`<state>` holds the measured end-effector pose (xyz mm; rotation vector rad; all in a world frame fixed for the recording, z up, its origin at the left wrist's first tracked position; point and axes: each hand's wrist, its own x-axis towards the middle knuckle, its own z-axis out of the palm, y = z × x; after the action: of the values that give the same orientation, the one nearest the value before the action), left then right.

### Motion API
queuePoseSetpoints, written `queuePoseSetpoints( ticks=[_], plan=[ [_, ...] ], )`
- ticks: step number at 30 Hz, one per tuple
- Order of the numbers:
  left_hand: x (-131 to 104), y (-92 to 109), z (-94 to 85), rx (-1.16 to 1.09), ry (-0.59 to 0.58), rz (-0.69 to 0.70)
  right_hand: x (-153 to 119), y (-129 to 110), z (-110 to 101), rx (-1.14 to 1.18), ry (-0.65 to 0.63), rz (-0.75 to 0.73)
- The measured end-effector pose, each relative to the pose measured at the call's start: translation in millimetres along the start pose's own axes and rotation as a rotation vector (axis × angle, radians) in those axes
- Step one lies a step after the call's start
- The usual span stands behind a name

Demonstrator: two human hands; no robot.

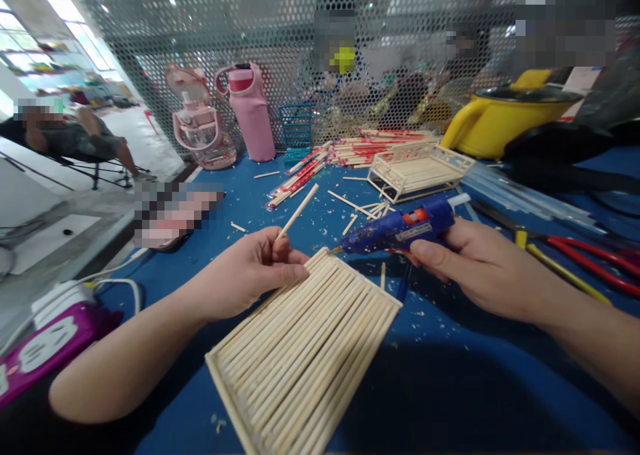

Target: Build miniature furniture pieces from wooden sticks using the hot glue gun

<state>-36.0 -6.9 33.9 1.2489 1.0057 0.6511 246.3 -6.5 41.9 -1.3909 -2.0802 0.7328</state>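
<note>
My left hand (265, 268) is closed on the left edge of a flat panel of wooden sticks (300, 348), thumb on top. The same hand also holds a short loose stick (299, 210) between its fingers, pointing up and away. My right hand (465, 262) is wrapped round a blue hot glue gun (395, 230), with a clear glue stick (461, 202) jutting from its back. The gun's nozzle is at the panel's far corner; whether it touches I cannot tell. Several parallel sticks make up the panel, with crosswise sticks along its two ends.
Behind lie a small stick-built tray (420, 168), red-wrapped chopsticks (380, 147) and cut stick pieces. Red-handled pliers (595, 258) and clear glue sticks (540, 195) are at right, below a yellow pot (515, 118). Two pink bottles (253, 118) stand by the mesh screen. A person sits at far left.
</note>
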Motion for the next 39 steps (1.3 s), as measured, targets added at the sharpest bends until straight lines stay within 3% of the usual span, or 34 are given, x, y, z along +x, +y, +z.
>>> queuePoseSetpoints(
  ticks=[4, 9, 13, 20, 27, 39],
  plan=[
    [0.0, -0.2, 0.4, 0.009, 0.02, 0.003, -1.3, 6.3, -9.0, 0.049, 0.015, -0.01],
    [0.2, -0.7, -0.1, 0.005, 0.027, -0.007, -8.8, 18.9, -42.0, 0.128, 0.015, 0.029],
    [0.1, -0.8, -0.3, -0.003, 0.034, -0.036, -17.9, 17.0, -60.1, 0.117, -0.032, -0.05],
    [-1.2, 1.4, 1.7, 0.003, 0.071, -0.064, -23.2, 7.7, -64.5, -0.004, -0.159, -0.127],
    [-2.9, 4.2, 3.4, 0.016, 0.058, -0.086, -24.1, 6.3, -66.0, -0.028, -0.15, -0.085],
    [-2.4, 2.9, 2.5, 0.019, 0.042, -0.084, -23.1, 5.2, -65.6, -0.063, -0.167, -0.215]
  ],
)
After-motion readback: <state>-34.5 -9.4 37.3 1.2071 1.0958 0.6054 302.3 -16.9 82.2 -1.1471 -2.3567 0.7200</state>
